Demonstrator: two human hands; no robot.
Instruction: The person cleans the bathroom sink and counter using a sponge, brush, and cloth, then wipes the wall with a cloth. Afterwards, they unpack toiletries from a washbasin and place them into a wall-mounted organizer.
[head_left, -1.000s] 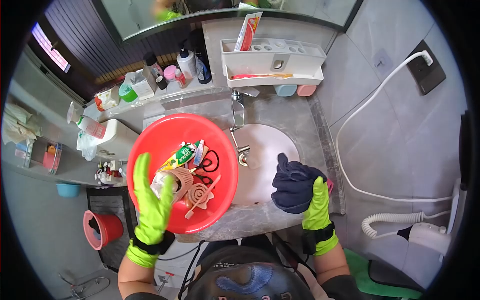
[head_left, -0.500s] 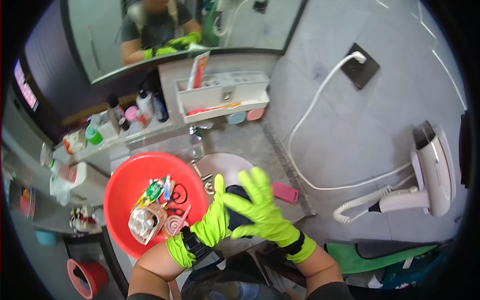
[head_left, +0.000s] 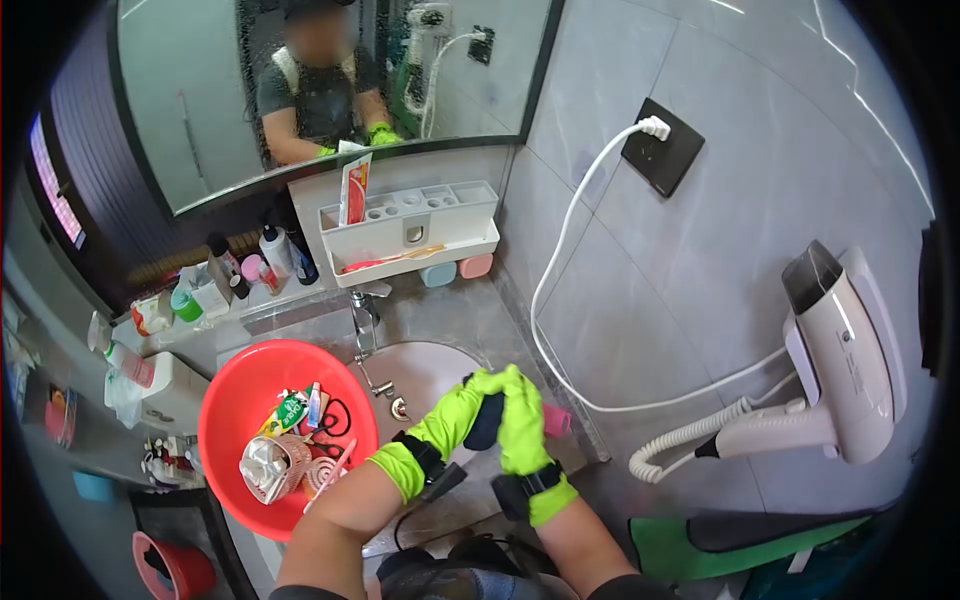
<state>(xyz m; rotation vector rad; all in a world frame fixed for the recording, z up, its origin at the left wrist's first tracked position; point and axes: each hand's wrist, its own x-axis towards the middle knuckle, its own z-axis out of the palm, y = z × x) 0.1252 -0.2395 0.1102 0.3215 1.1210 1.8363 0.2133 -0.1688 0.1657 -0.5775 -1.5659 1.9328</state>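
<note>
Both hands wear bright green gloves and meet over the front part of the sink point(head_left: 425, 365). A dark cloth point(head_left: 486, 421) is bunched between them. My left hand point(head_left: 455, 408) has its fingers closed around the cloth from the left. From the right, my right hand point(head_left: 521, 425) presses on it with fingers together. To the left sits a red basin point(head_left: 225, 420) holding a green and yellow tube point(head_left: 290, 412), black scissors, a pink basket point(head_left: 297, 466) with white material and a coiled pink piece.
A metal faucet point(head_left: 364, 318) stands behind the sink. The white holder point(head_left: 410, 235) hangs below the mirror point(head_left: 330, 90). At right are a hair dryer point(head_left: 845, 365) and its cord. A pink item point(head_left: 556, 421) lies beside my right hand. A red bucket point(head_left: 190, 570) is lower left.
My left hand has moved from over the basin to the dark cloth, and my right hand's spread fingers have closed on it. The view has turned toward the right wall.
</note>
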